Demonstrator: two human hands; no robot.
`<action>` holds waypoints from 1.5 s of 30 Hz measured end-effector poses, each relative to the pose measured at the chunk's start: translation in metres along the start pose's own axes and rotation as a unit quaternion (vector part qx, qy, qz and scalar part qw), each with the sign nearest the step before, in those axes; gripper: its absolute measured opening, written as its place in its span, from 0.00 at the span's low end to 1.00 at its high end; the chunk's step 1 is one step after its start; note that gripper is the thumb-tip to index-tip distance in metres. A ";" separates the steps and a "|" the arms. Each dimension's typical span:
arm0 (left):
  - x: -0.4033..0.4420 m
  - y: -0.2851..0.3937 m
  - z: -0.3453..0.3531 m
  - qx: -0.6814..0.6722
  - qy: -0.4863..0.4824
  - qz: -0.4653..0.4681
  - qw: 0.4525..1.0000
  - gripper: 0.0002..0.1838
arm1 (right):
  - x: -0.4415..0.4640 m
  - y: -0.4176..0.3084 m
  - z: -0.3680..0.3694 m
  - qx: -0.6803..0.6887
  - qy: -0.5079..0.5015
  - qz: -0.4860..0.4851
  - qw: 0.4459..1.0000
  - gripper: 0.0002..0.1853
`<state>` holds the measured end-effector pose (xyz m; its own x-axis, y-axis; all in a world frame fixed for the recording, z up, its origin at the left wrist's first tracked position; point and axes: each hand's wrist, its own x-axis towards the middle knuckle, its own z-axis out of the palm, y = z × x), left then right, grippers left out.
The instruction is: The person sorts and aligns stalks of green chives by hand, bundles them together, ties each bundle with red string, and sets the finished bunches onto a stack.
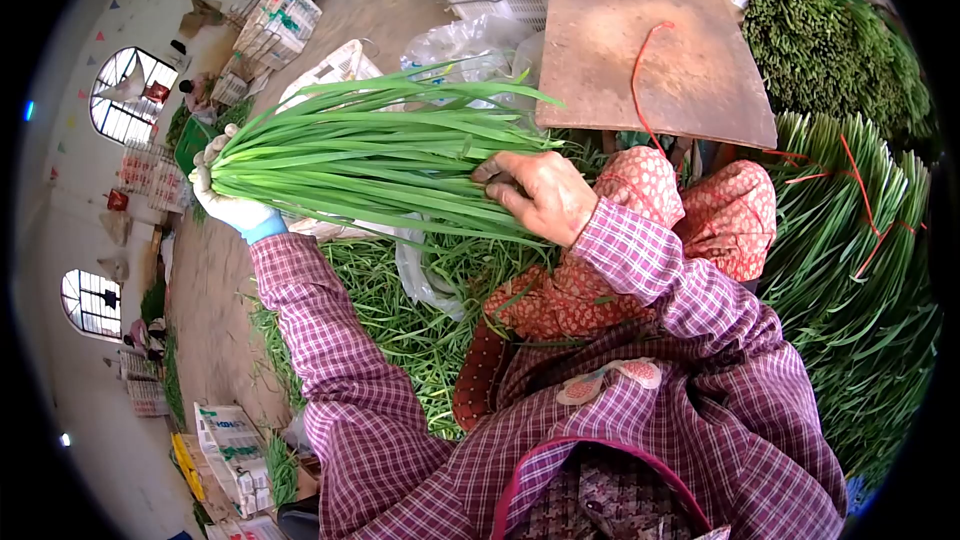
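A: Left hand [228, 185]?
B: White glove, blue cuff. Fingers wrapped around the base end of the leaf bunch [370, 145], closed on it. The bunch lies sideways, leaf tips reaching past the right hand [545, 195].
A: And the right?
B: Ungloved, over the near side of the leaves toward the tip end. Fingers bent, thumb below them, tips against the leaves — whether a leaf is pinched between, I cannot tell.
A: Surroundings?
B: Loose leaves [400, 325] below and between the hands. Clear plastic [475, 45] beyond the bunch. Brown board [650, 60] ahead of the right hand and to its right, red tie [637, 75] across it. Farther right of that hand — long green bundles [850, 260] with red ties, well apart from the fingers.
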<state>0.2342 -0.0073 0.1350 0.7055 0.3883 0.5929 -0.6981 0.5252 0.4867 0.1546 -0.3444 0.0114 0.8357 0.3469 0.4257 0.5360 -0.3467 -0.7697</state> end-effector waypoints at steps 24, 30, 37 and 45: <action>0.003 0.007 -0.026 -0.059 -0.030 -0.049 0.997 0.06 | -0.008 0.002 -0.005 -0.223 -0.046 0.004 0.974 0.10; -0.001 0.005 -0.016 -0.084 -0.042 -0.044 0.995 0.02 | 0.002 -0.011 -0.019 -0.060 -0.007 -0.031 0.998 0.18; 0.000 -0.002 -0.011 -0.030 -0.019 -0.046 0.998 0.03 | 0.033 -0.037 -0.015 -0.128 -0.007 -0.074 0.989 0.20; 0.017 -0.004 -0.036 0.122 0.058 -0.107 0.985 0.07 | 0.052 -0.017 -0.026 0.083 0.237 -0.026 0.968 0.14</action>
<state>0.2536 0.0246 0.1198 0.8390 0.3799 0.3896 -0.5306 0.4124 0.7405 0.1926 -0.3435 0.0589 0.7904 -0.0920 0.6056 0.5847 -0.1814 -0.7907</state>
